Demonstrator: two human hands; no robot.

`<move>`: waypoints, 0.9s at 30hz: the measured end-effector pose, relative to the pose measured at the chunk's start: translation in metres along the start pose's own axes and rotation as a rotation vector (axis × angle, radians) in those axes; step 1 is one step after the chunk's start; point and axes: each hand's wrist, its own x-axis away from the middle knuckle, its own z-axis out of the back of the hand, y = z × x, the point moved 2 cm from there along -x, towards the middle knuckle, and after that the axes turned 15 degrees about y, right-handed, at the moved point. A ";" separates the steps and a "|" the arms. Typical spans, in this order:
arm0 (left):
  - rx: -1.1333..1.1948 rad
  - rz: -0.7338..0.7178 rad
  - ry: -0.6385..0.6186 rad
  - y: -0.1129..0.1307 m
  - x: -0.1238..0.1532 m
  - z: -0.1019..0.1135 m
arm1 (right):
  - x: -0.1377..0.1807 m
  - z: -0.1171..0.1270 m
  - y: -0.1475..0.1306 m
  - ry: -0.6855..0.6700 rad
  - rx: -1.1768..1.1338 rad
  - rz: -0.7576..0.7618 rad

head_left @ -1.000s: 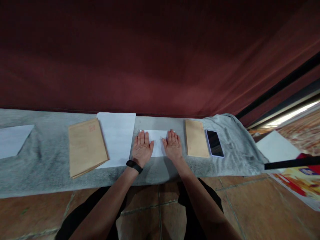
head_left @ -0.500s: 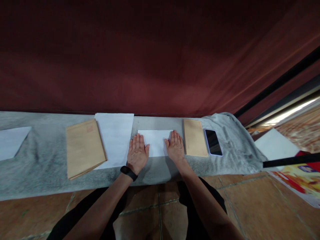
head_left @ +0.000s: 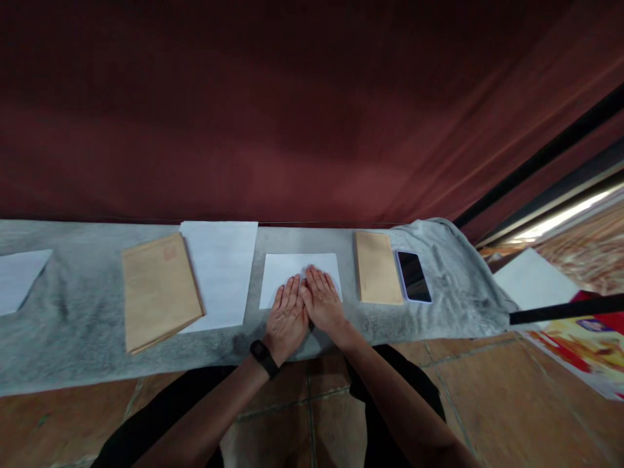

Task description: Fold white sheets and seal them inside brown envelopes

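Observation:
A folded white paper (head_left: 287, 273) lies on the grey cloth (head_left: 88, 312) in front of me. My left hand (head_left: 287, 320), with a black band at the wrist, lies flat and open at the paper's near edge. My right hand (head_left: 322, 302) lies flat and open beside it, touching it, fingers stretched over the paper's near middle. Neither hand holds anything.
Left of the paper lie a larger white sheet (head_left: 219, 266) and a stack of brown envelopes (head_left: 158, 289). To the right sit a brown envelope (head_left: 377, 268) and a dark phone (head_left: 413, 276). Another white sheet (head_left: 19, 279) lies far left. A red curtain hangs behind.
Both hands slid from the paper's two side edges toward each other and back to its near middle, where they now touch. The camera view shifted slightly.

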 end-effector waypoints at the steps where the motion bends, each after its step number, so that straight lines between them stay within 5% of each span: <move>1: -0.001 0.012 0.002 -0.002 0.000 0.001 | 0.001 0.000 0.001 0.003 0.003 0.000; 18: 0.003 0.220 0.092 -0.034 -0.002 0.014 | 0.006 0.011 0.044 0.179 0.199 -0.160; 22: -0.021 0.218 0.104 -0.028 -0.008 0.012 | -0.005 0.012 0.042 0.176 0.161 -0.214; 27: -0.023 0.122 0.028 -0.007 -0.014 0.008 | -0.022 0.005 0.018 0.041 0.005 -0.097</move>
